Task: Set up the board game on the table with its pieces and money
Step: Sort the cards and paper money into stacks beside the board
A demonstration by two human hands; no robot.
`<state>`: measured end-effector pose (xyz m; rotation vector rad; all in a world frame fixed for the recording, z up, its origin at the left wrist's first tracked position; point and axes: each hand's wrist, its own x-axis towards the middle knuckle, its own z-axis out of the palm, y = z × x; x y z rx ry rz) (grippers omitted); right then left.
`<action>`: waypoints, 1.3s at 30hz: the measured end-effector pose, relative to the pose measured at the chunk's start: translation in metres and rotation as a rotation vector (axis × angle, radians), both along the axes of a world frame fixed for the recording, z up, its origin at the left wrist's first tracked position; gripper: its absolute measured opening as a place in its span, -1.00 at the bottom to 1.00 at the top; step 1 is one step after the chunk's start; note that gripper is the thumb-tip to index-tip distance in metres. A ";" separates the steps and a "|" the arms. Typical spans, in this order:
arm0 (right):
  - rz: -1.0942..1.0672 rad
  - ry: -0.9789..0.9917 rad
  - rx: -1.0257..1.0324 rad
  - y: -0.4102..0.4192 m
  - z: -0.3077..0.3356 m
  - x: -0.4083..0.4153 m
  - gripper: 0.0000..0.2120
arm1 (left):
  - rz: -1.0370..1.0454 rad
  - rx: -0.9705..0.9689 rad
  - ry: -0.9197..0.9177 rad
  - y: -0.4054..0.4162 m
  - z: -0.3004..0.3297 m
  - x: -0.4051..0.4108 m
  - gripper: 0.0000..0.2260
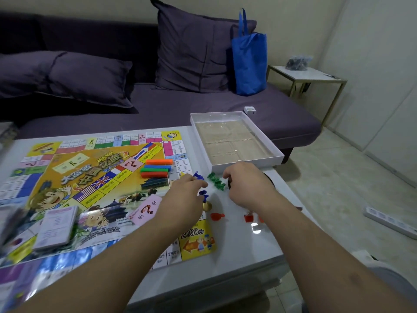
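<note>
The board (pixel 90 188) is already laid flat across the left and middle of the frame, with a card deck (pixel 57 227) at lower left and coloured money bundles (pixel 156 168) stacked near its right edge. Just right of centre, small blue pieces (pixel 200 185) look to be pinched by the left hand (pixel 180 199), though that can't be told for sure. Next to it the right hand (pixel 246 186) is curled over something dark beside the green pieces (pixel 216 181); sorting is probably best done one colour at a time, kept off the board edge so nothing gets knocked toward the red pieces (pixel 217 216) lower down or the empty box (pixel 234 136) at upper right.
</note>
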<state>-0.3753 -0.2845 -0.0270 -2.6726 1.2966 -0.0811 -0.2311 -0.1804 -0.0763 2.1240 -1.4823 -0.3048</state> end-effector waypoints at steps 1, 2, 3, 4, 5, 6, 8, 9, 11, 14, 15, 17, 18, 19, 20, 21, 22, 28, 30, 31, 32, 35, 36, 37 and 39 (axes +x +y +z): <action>0.002 0.006 -0.013 -0.002 -0.002 0.004 -0.62 | -0.005 0.002 -0.025 -0.002 -0.001 0.001 -0.68; 0.006 0.013 -0.027 -0.003 -0.003 0.008 -0.65 | -0.011 0.005 -0.057 -0.004 -0.002 0.002 -0.70; 0.016 0.021 -0.041 -0.004 -0.004 0.012 -0.67 | -0.021 0.010 -0.089 -0.006 -0.002 0.002 -0.72; 0.030 0.033 -0.053 -0.004 -0.005 0.016 -0.69 | -0.030 0.018 -0.116 -0.008 -0.001 0.003 -0.74; 0.045 0.040 -0.065 -0.003 -0.005 0.019 -0.70 | -0.034 0.027 -0.135 -0.010 0.000 0.004 -0.76; 0.057 0.043 -0.075 -0.002 -0.005 0.022 -0.71 | -0.033 0.039 -0.144 -0.012 0.000 0.004 -0.78; 0.072 0.053 -0.088 -0.002 -0.006 0.025 -0.75 | -0.021 0.070 -0.139 -0.015 0.001 0.005 -0.78; 0.075 0.062 -0.095 -0.001 -0.007 0.027 -0.77 | -0.016 0.090 -0.127 -0.017 0.001 0.006 -0.78; 0.078 0.074 -0.103 -0.001 -0.009 0.028 -0.79 | -0.014 0.127 -0.103 -0.019 0.004 0.006 -0.77; 0.076 0.060 -0.075 -0.002 -0.009 0.028 -0.87 | -0.006 0.133 -0.090 -0.019 0.007 0.005 -0.79; 0.064 0.037 -0.052 -0.004 -0.008 0.027 -0.90 | 0.004 0.117 -0.082 -0.019 0.009 0.003 -0.80; 0.026 -0.041 0.008 -0.007 -0.004 0.023 -0.93 | 0.027 0.058 -0.042 -0.018 0.011 0.000 -0.81; 0.009 -0.084 0.030 -0.009 -0.002 0.019 -0.92 | 0.037 0.023 0.000 -0.017 0.012 -0.001 -0.82; -0.002 -0.119 0.044 -0.010 0.001 0.015 -0.89 | 0.048 -0.005 0.060 -0.017 0.014 -0.004 -0.82; -0.010 -0.149 0.055 -0.011 0.005 0.011 -0.87 | 0.063 -0.028 0.134 -0.017 0.016 -0.006 -0.83; -0.017 -0.176 0.066 -0.012 0.007 0.006 -0.86 | 0.079 -0.047 0.213 -0.017 0.018 -0.008 -0.85; -0.024 -0.201 0.082 -0.012 0.010 0.002 -0.85 | 0.093 -0.060 0.284 -0.017 0.019 -0.010 -0.87; -0.027 -0.258 0.131 -0.004 0.018 -0.011 -0.80 | 0.156 -0.038 0.600 -0.019 0.021 -0.017 -0.89; -0.025 -0.224 0.128 -0.003 0.018 -0.011 -0.79 | 0.148 -0.018 0.575 -0.020 0.022 -0.017 -0.90; -0.020 -0.206 0.130 -0.003 0.017 -0.011 -0.77 | 0.144 0.002 0.564 -0.021 0.023 -0.018 -0.91; -0.013 -0.185 0.134 -0.003 0.017 -0.010 -0.74 | 0.141 0.028 0.549 -0.023 0.023 -0.018 -0.92; 0.018 -0.079 0.126 -0.001 0.017 -0.007 -0.71 | 0.127 0.106 0.470 -0.028 0.022 -0.020 -0.91; 0.043 -0.034 0.110 0.000 0.018 -0.006 -0.74 | 0.116 0.129 0.438 -0.031 0.021 -0.021 -0.91; 0.074 0.008 0.092 0.002 0.019 -0.005 -0.77 | 0.101 0.154 0.398 -0.033 0.021 -0.022 -0.94; 0.125 0.081 0.065 0.005 0.020 -0.003 -0.82 | 0.082 0.196 0.317 -0.038 0.020 -0.026 -0.93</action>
